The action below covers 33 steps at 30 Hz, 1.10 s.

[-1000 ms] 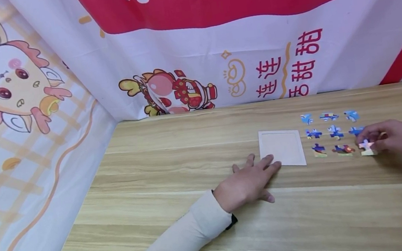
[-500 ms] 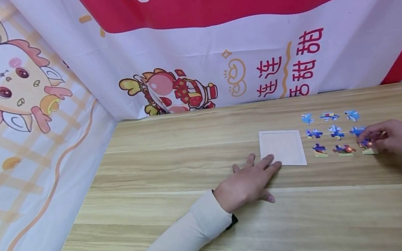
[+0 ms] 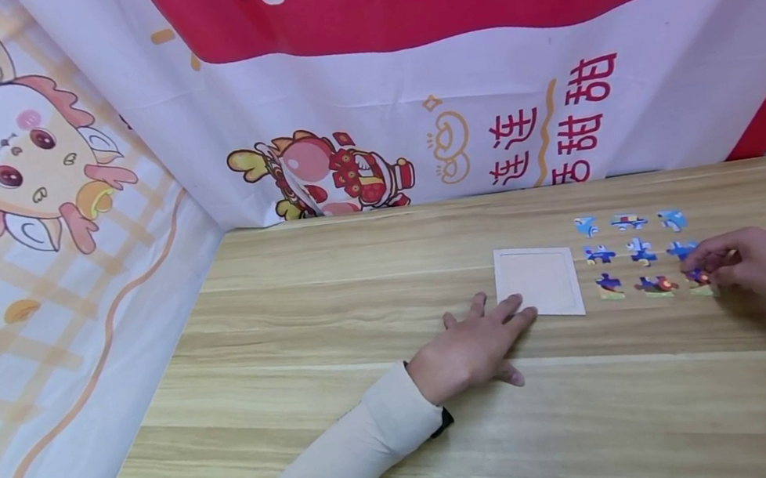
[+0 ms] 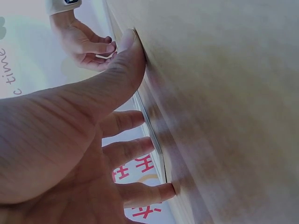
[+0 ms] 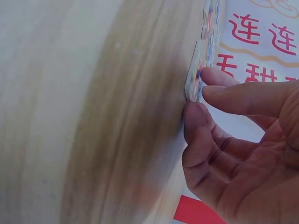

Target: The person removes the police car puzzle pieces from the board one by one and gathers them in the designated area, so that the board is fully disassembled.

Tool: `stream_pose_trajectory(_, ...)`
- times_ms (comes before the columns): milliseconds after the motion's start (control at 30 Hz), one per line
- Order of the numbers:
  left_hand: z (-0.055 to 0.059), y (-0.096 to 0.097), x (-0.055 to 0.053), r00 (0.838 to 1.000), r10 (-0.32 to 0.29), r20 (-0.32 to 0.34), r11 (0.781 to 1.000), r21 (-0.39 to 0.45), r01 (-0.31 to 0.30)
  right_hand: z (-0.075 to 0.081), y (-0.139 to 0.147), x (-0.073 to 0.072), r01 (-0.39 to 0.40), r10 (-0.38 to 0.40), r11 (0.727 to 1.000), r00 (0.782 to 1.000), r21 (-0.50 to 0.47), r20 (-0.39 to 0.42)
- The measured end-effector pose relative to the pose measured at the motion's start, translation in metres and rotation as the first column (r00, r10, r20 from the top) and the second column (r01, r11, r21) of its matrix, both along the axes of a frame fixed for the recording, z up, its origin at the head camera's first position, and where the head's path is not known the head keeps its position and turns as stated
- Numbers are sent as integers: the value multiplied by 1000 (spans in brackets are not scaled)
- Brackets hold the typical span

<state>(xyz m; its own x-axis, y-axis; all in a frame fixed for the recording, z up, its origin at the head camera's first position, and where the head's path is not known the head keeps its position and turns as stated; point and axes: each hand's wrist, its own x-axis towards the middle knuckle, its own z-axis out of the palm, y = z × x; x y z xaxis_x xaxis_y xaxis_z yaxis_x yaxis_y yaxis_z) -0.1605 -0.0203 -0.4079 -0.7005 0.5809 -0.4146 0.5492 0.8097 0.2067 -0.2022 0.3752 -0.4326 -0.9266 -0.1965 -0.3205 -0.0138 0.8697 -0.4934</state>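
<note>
My right hand (image 3: 758, 267) pinches a puzzle piece (image 3: 700, 279) with a brown and green print at the near right corner of a group of pieces. In the right wrist view the fingertips are at the edge of this puzzle piece (image 5: 193, 77), which lies about flat on the table. My left hand (image 3: 469, 347) lies with fingers spread, two fingertips on the near left corner of a pale square puzzle frame (image 3: 537, 280). The left wrist view shows that hand's fingers (image 4: 128, 149) straight, at the frame's thin edge (image 4: 158, 149).
Several other puzzle pieces (image 3: 638, 251), mostly blue, lie in rows right of the frame on the wood-grain table (image 3: 333, 300). A printed cloth (image 3: 351, 85) hangs behind the table, and another cloth (image 3: 43, 309) hangs at the left.
The near right puzzle piece, tilted and shining pale a second ago, now lies flatter with its print visible. My right hand has barely shifted; the left has stayed still.
</note>
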Motion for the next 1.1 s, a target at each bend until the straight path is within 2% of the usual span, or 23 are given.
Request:
stream_pose_trajectory(333, 1, 0, 0, 1000, 4, 3, 1000, -5, -4, -7, 0, 0, 13, -14, 1000, 1000, -14, -27)
stream_pose_trajectory(967, 1, 0, 3, 1000, -4, -3, 1000, -5, 4, -8, 0, 6, 40, -40, 999, 998, -9, -53)
stream_pose_trajectory(1100, 0, -3, 3, 1000, -2, 5, 1000, 25, 2, -4, -4, 7, 25, -23, 1000, 992, 17, -121)
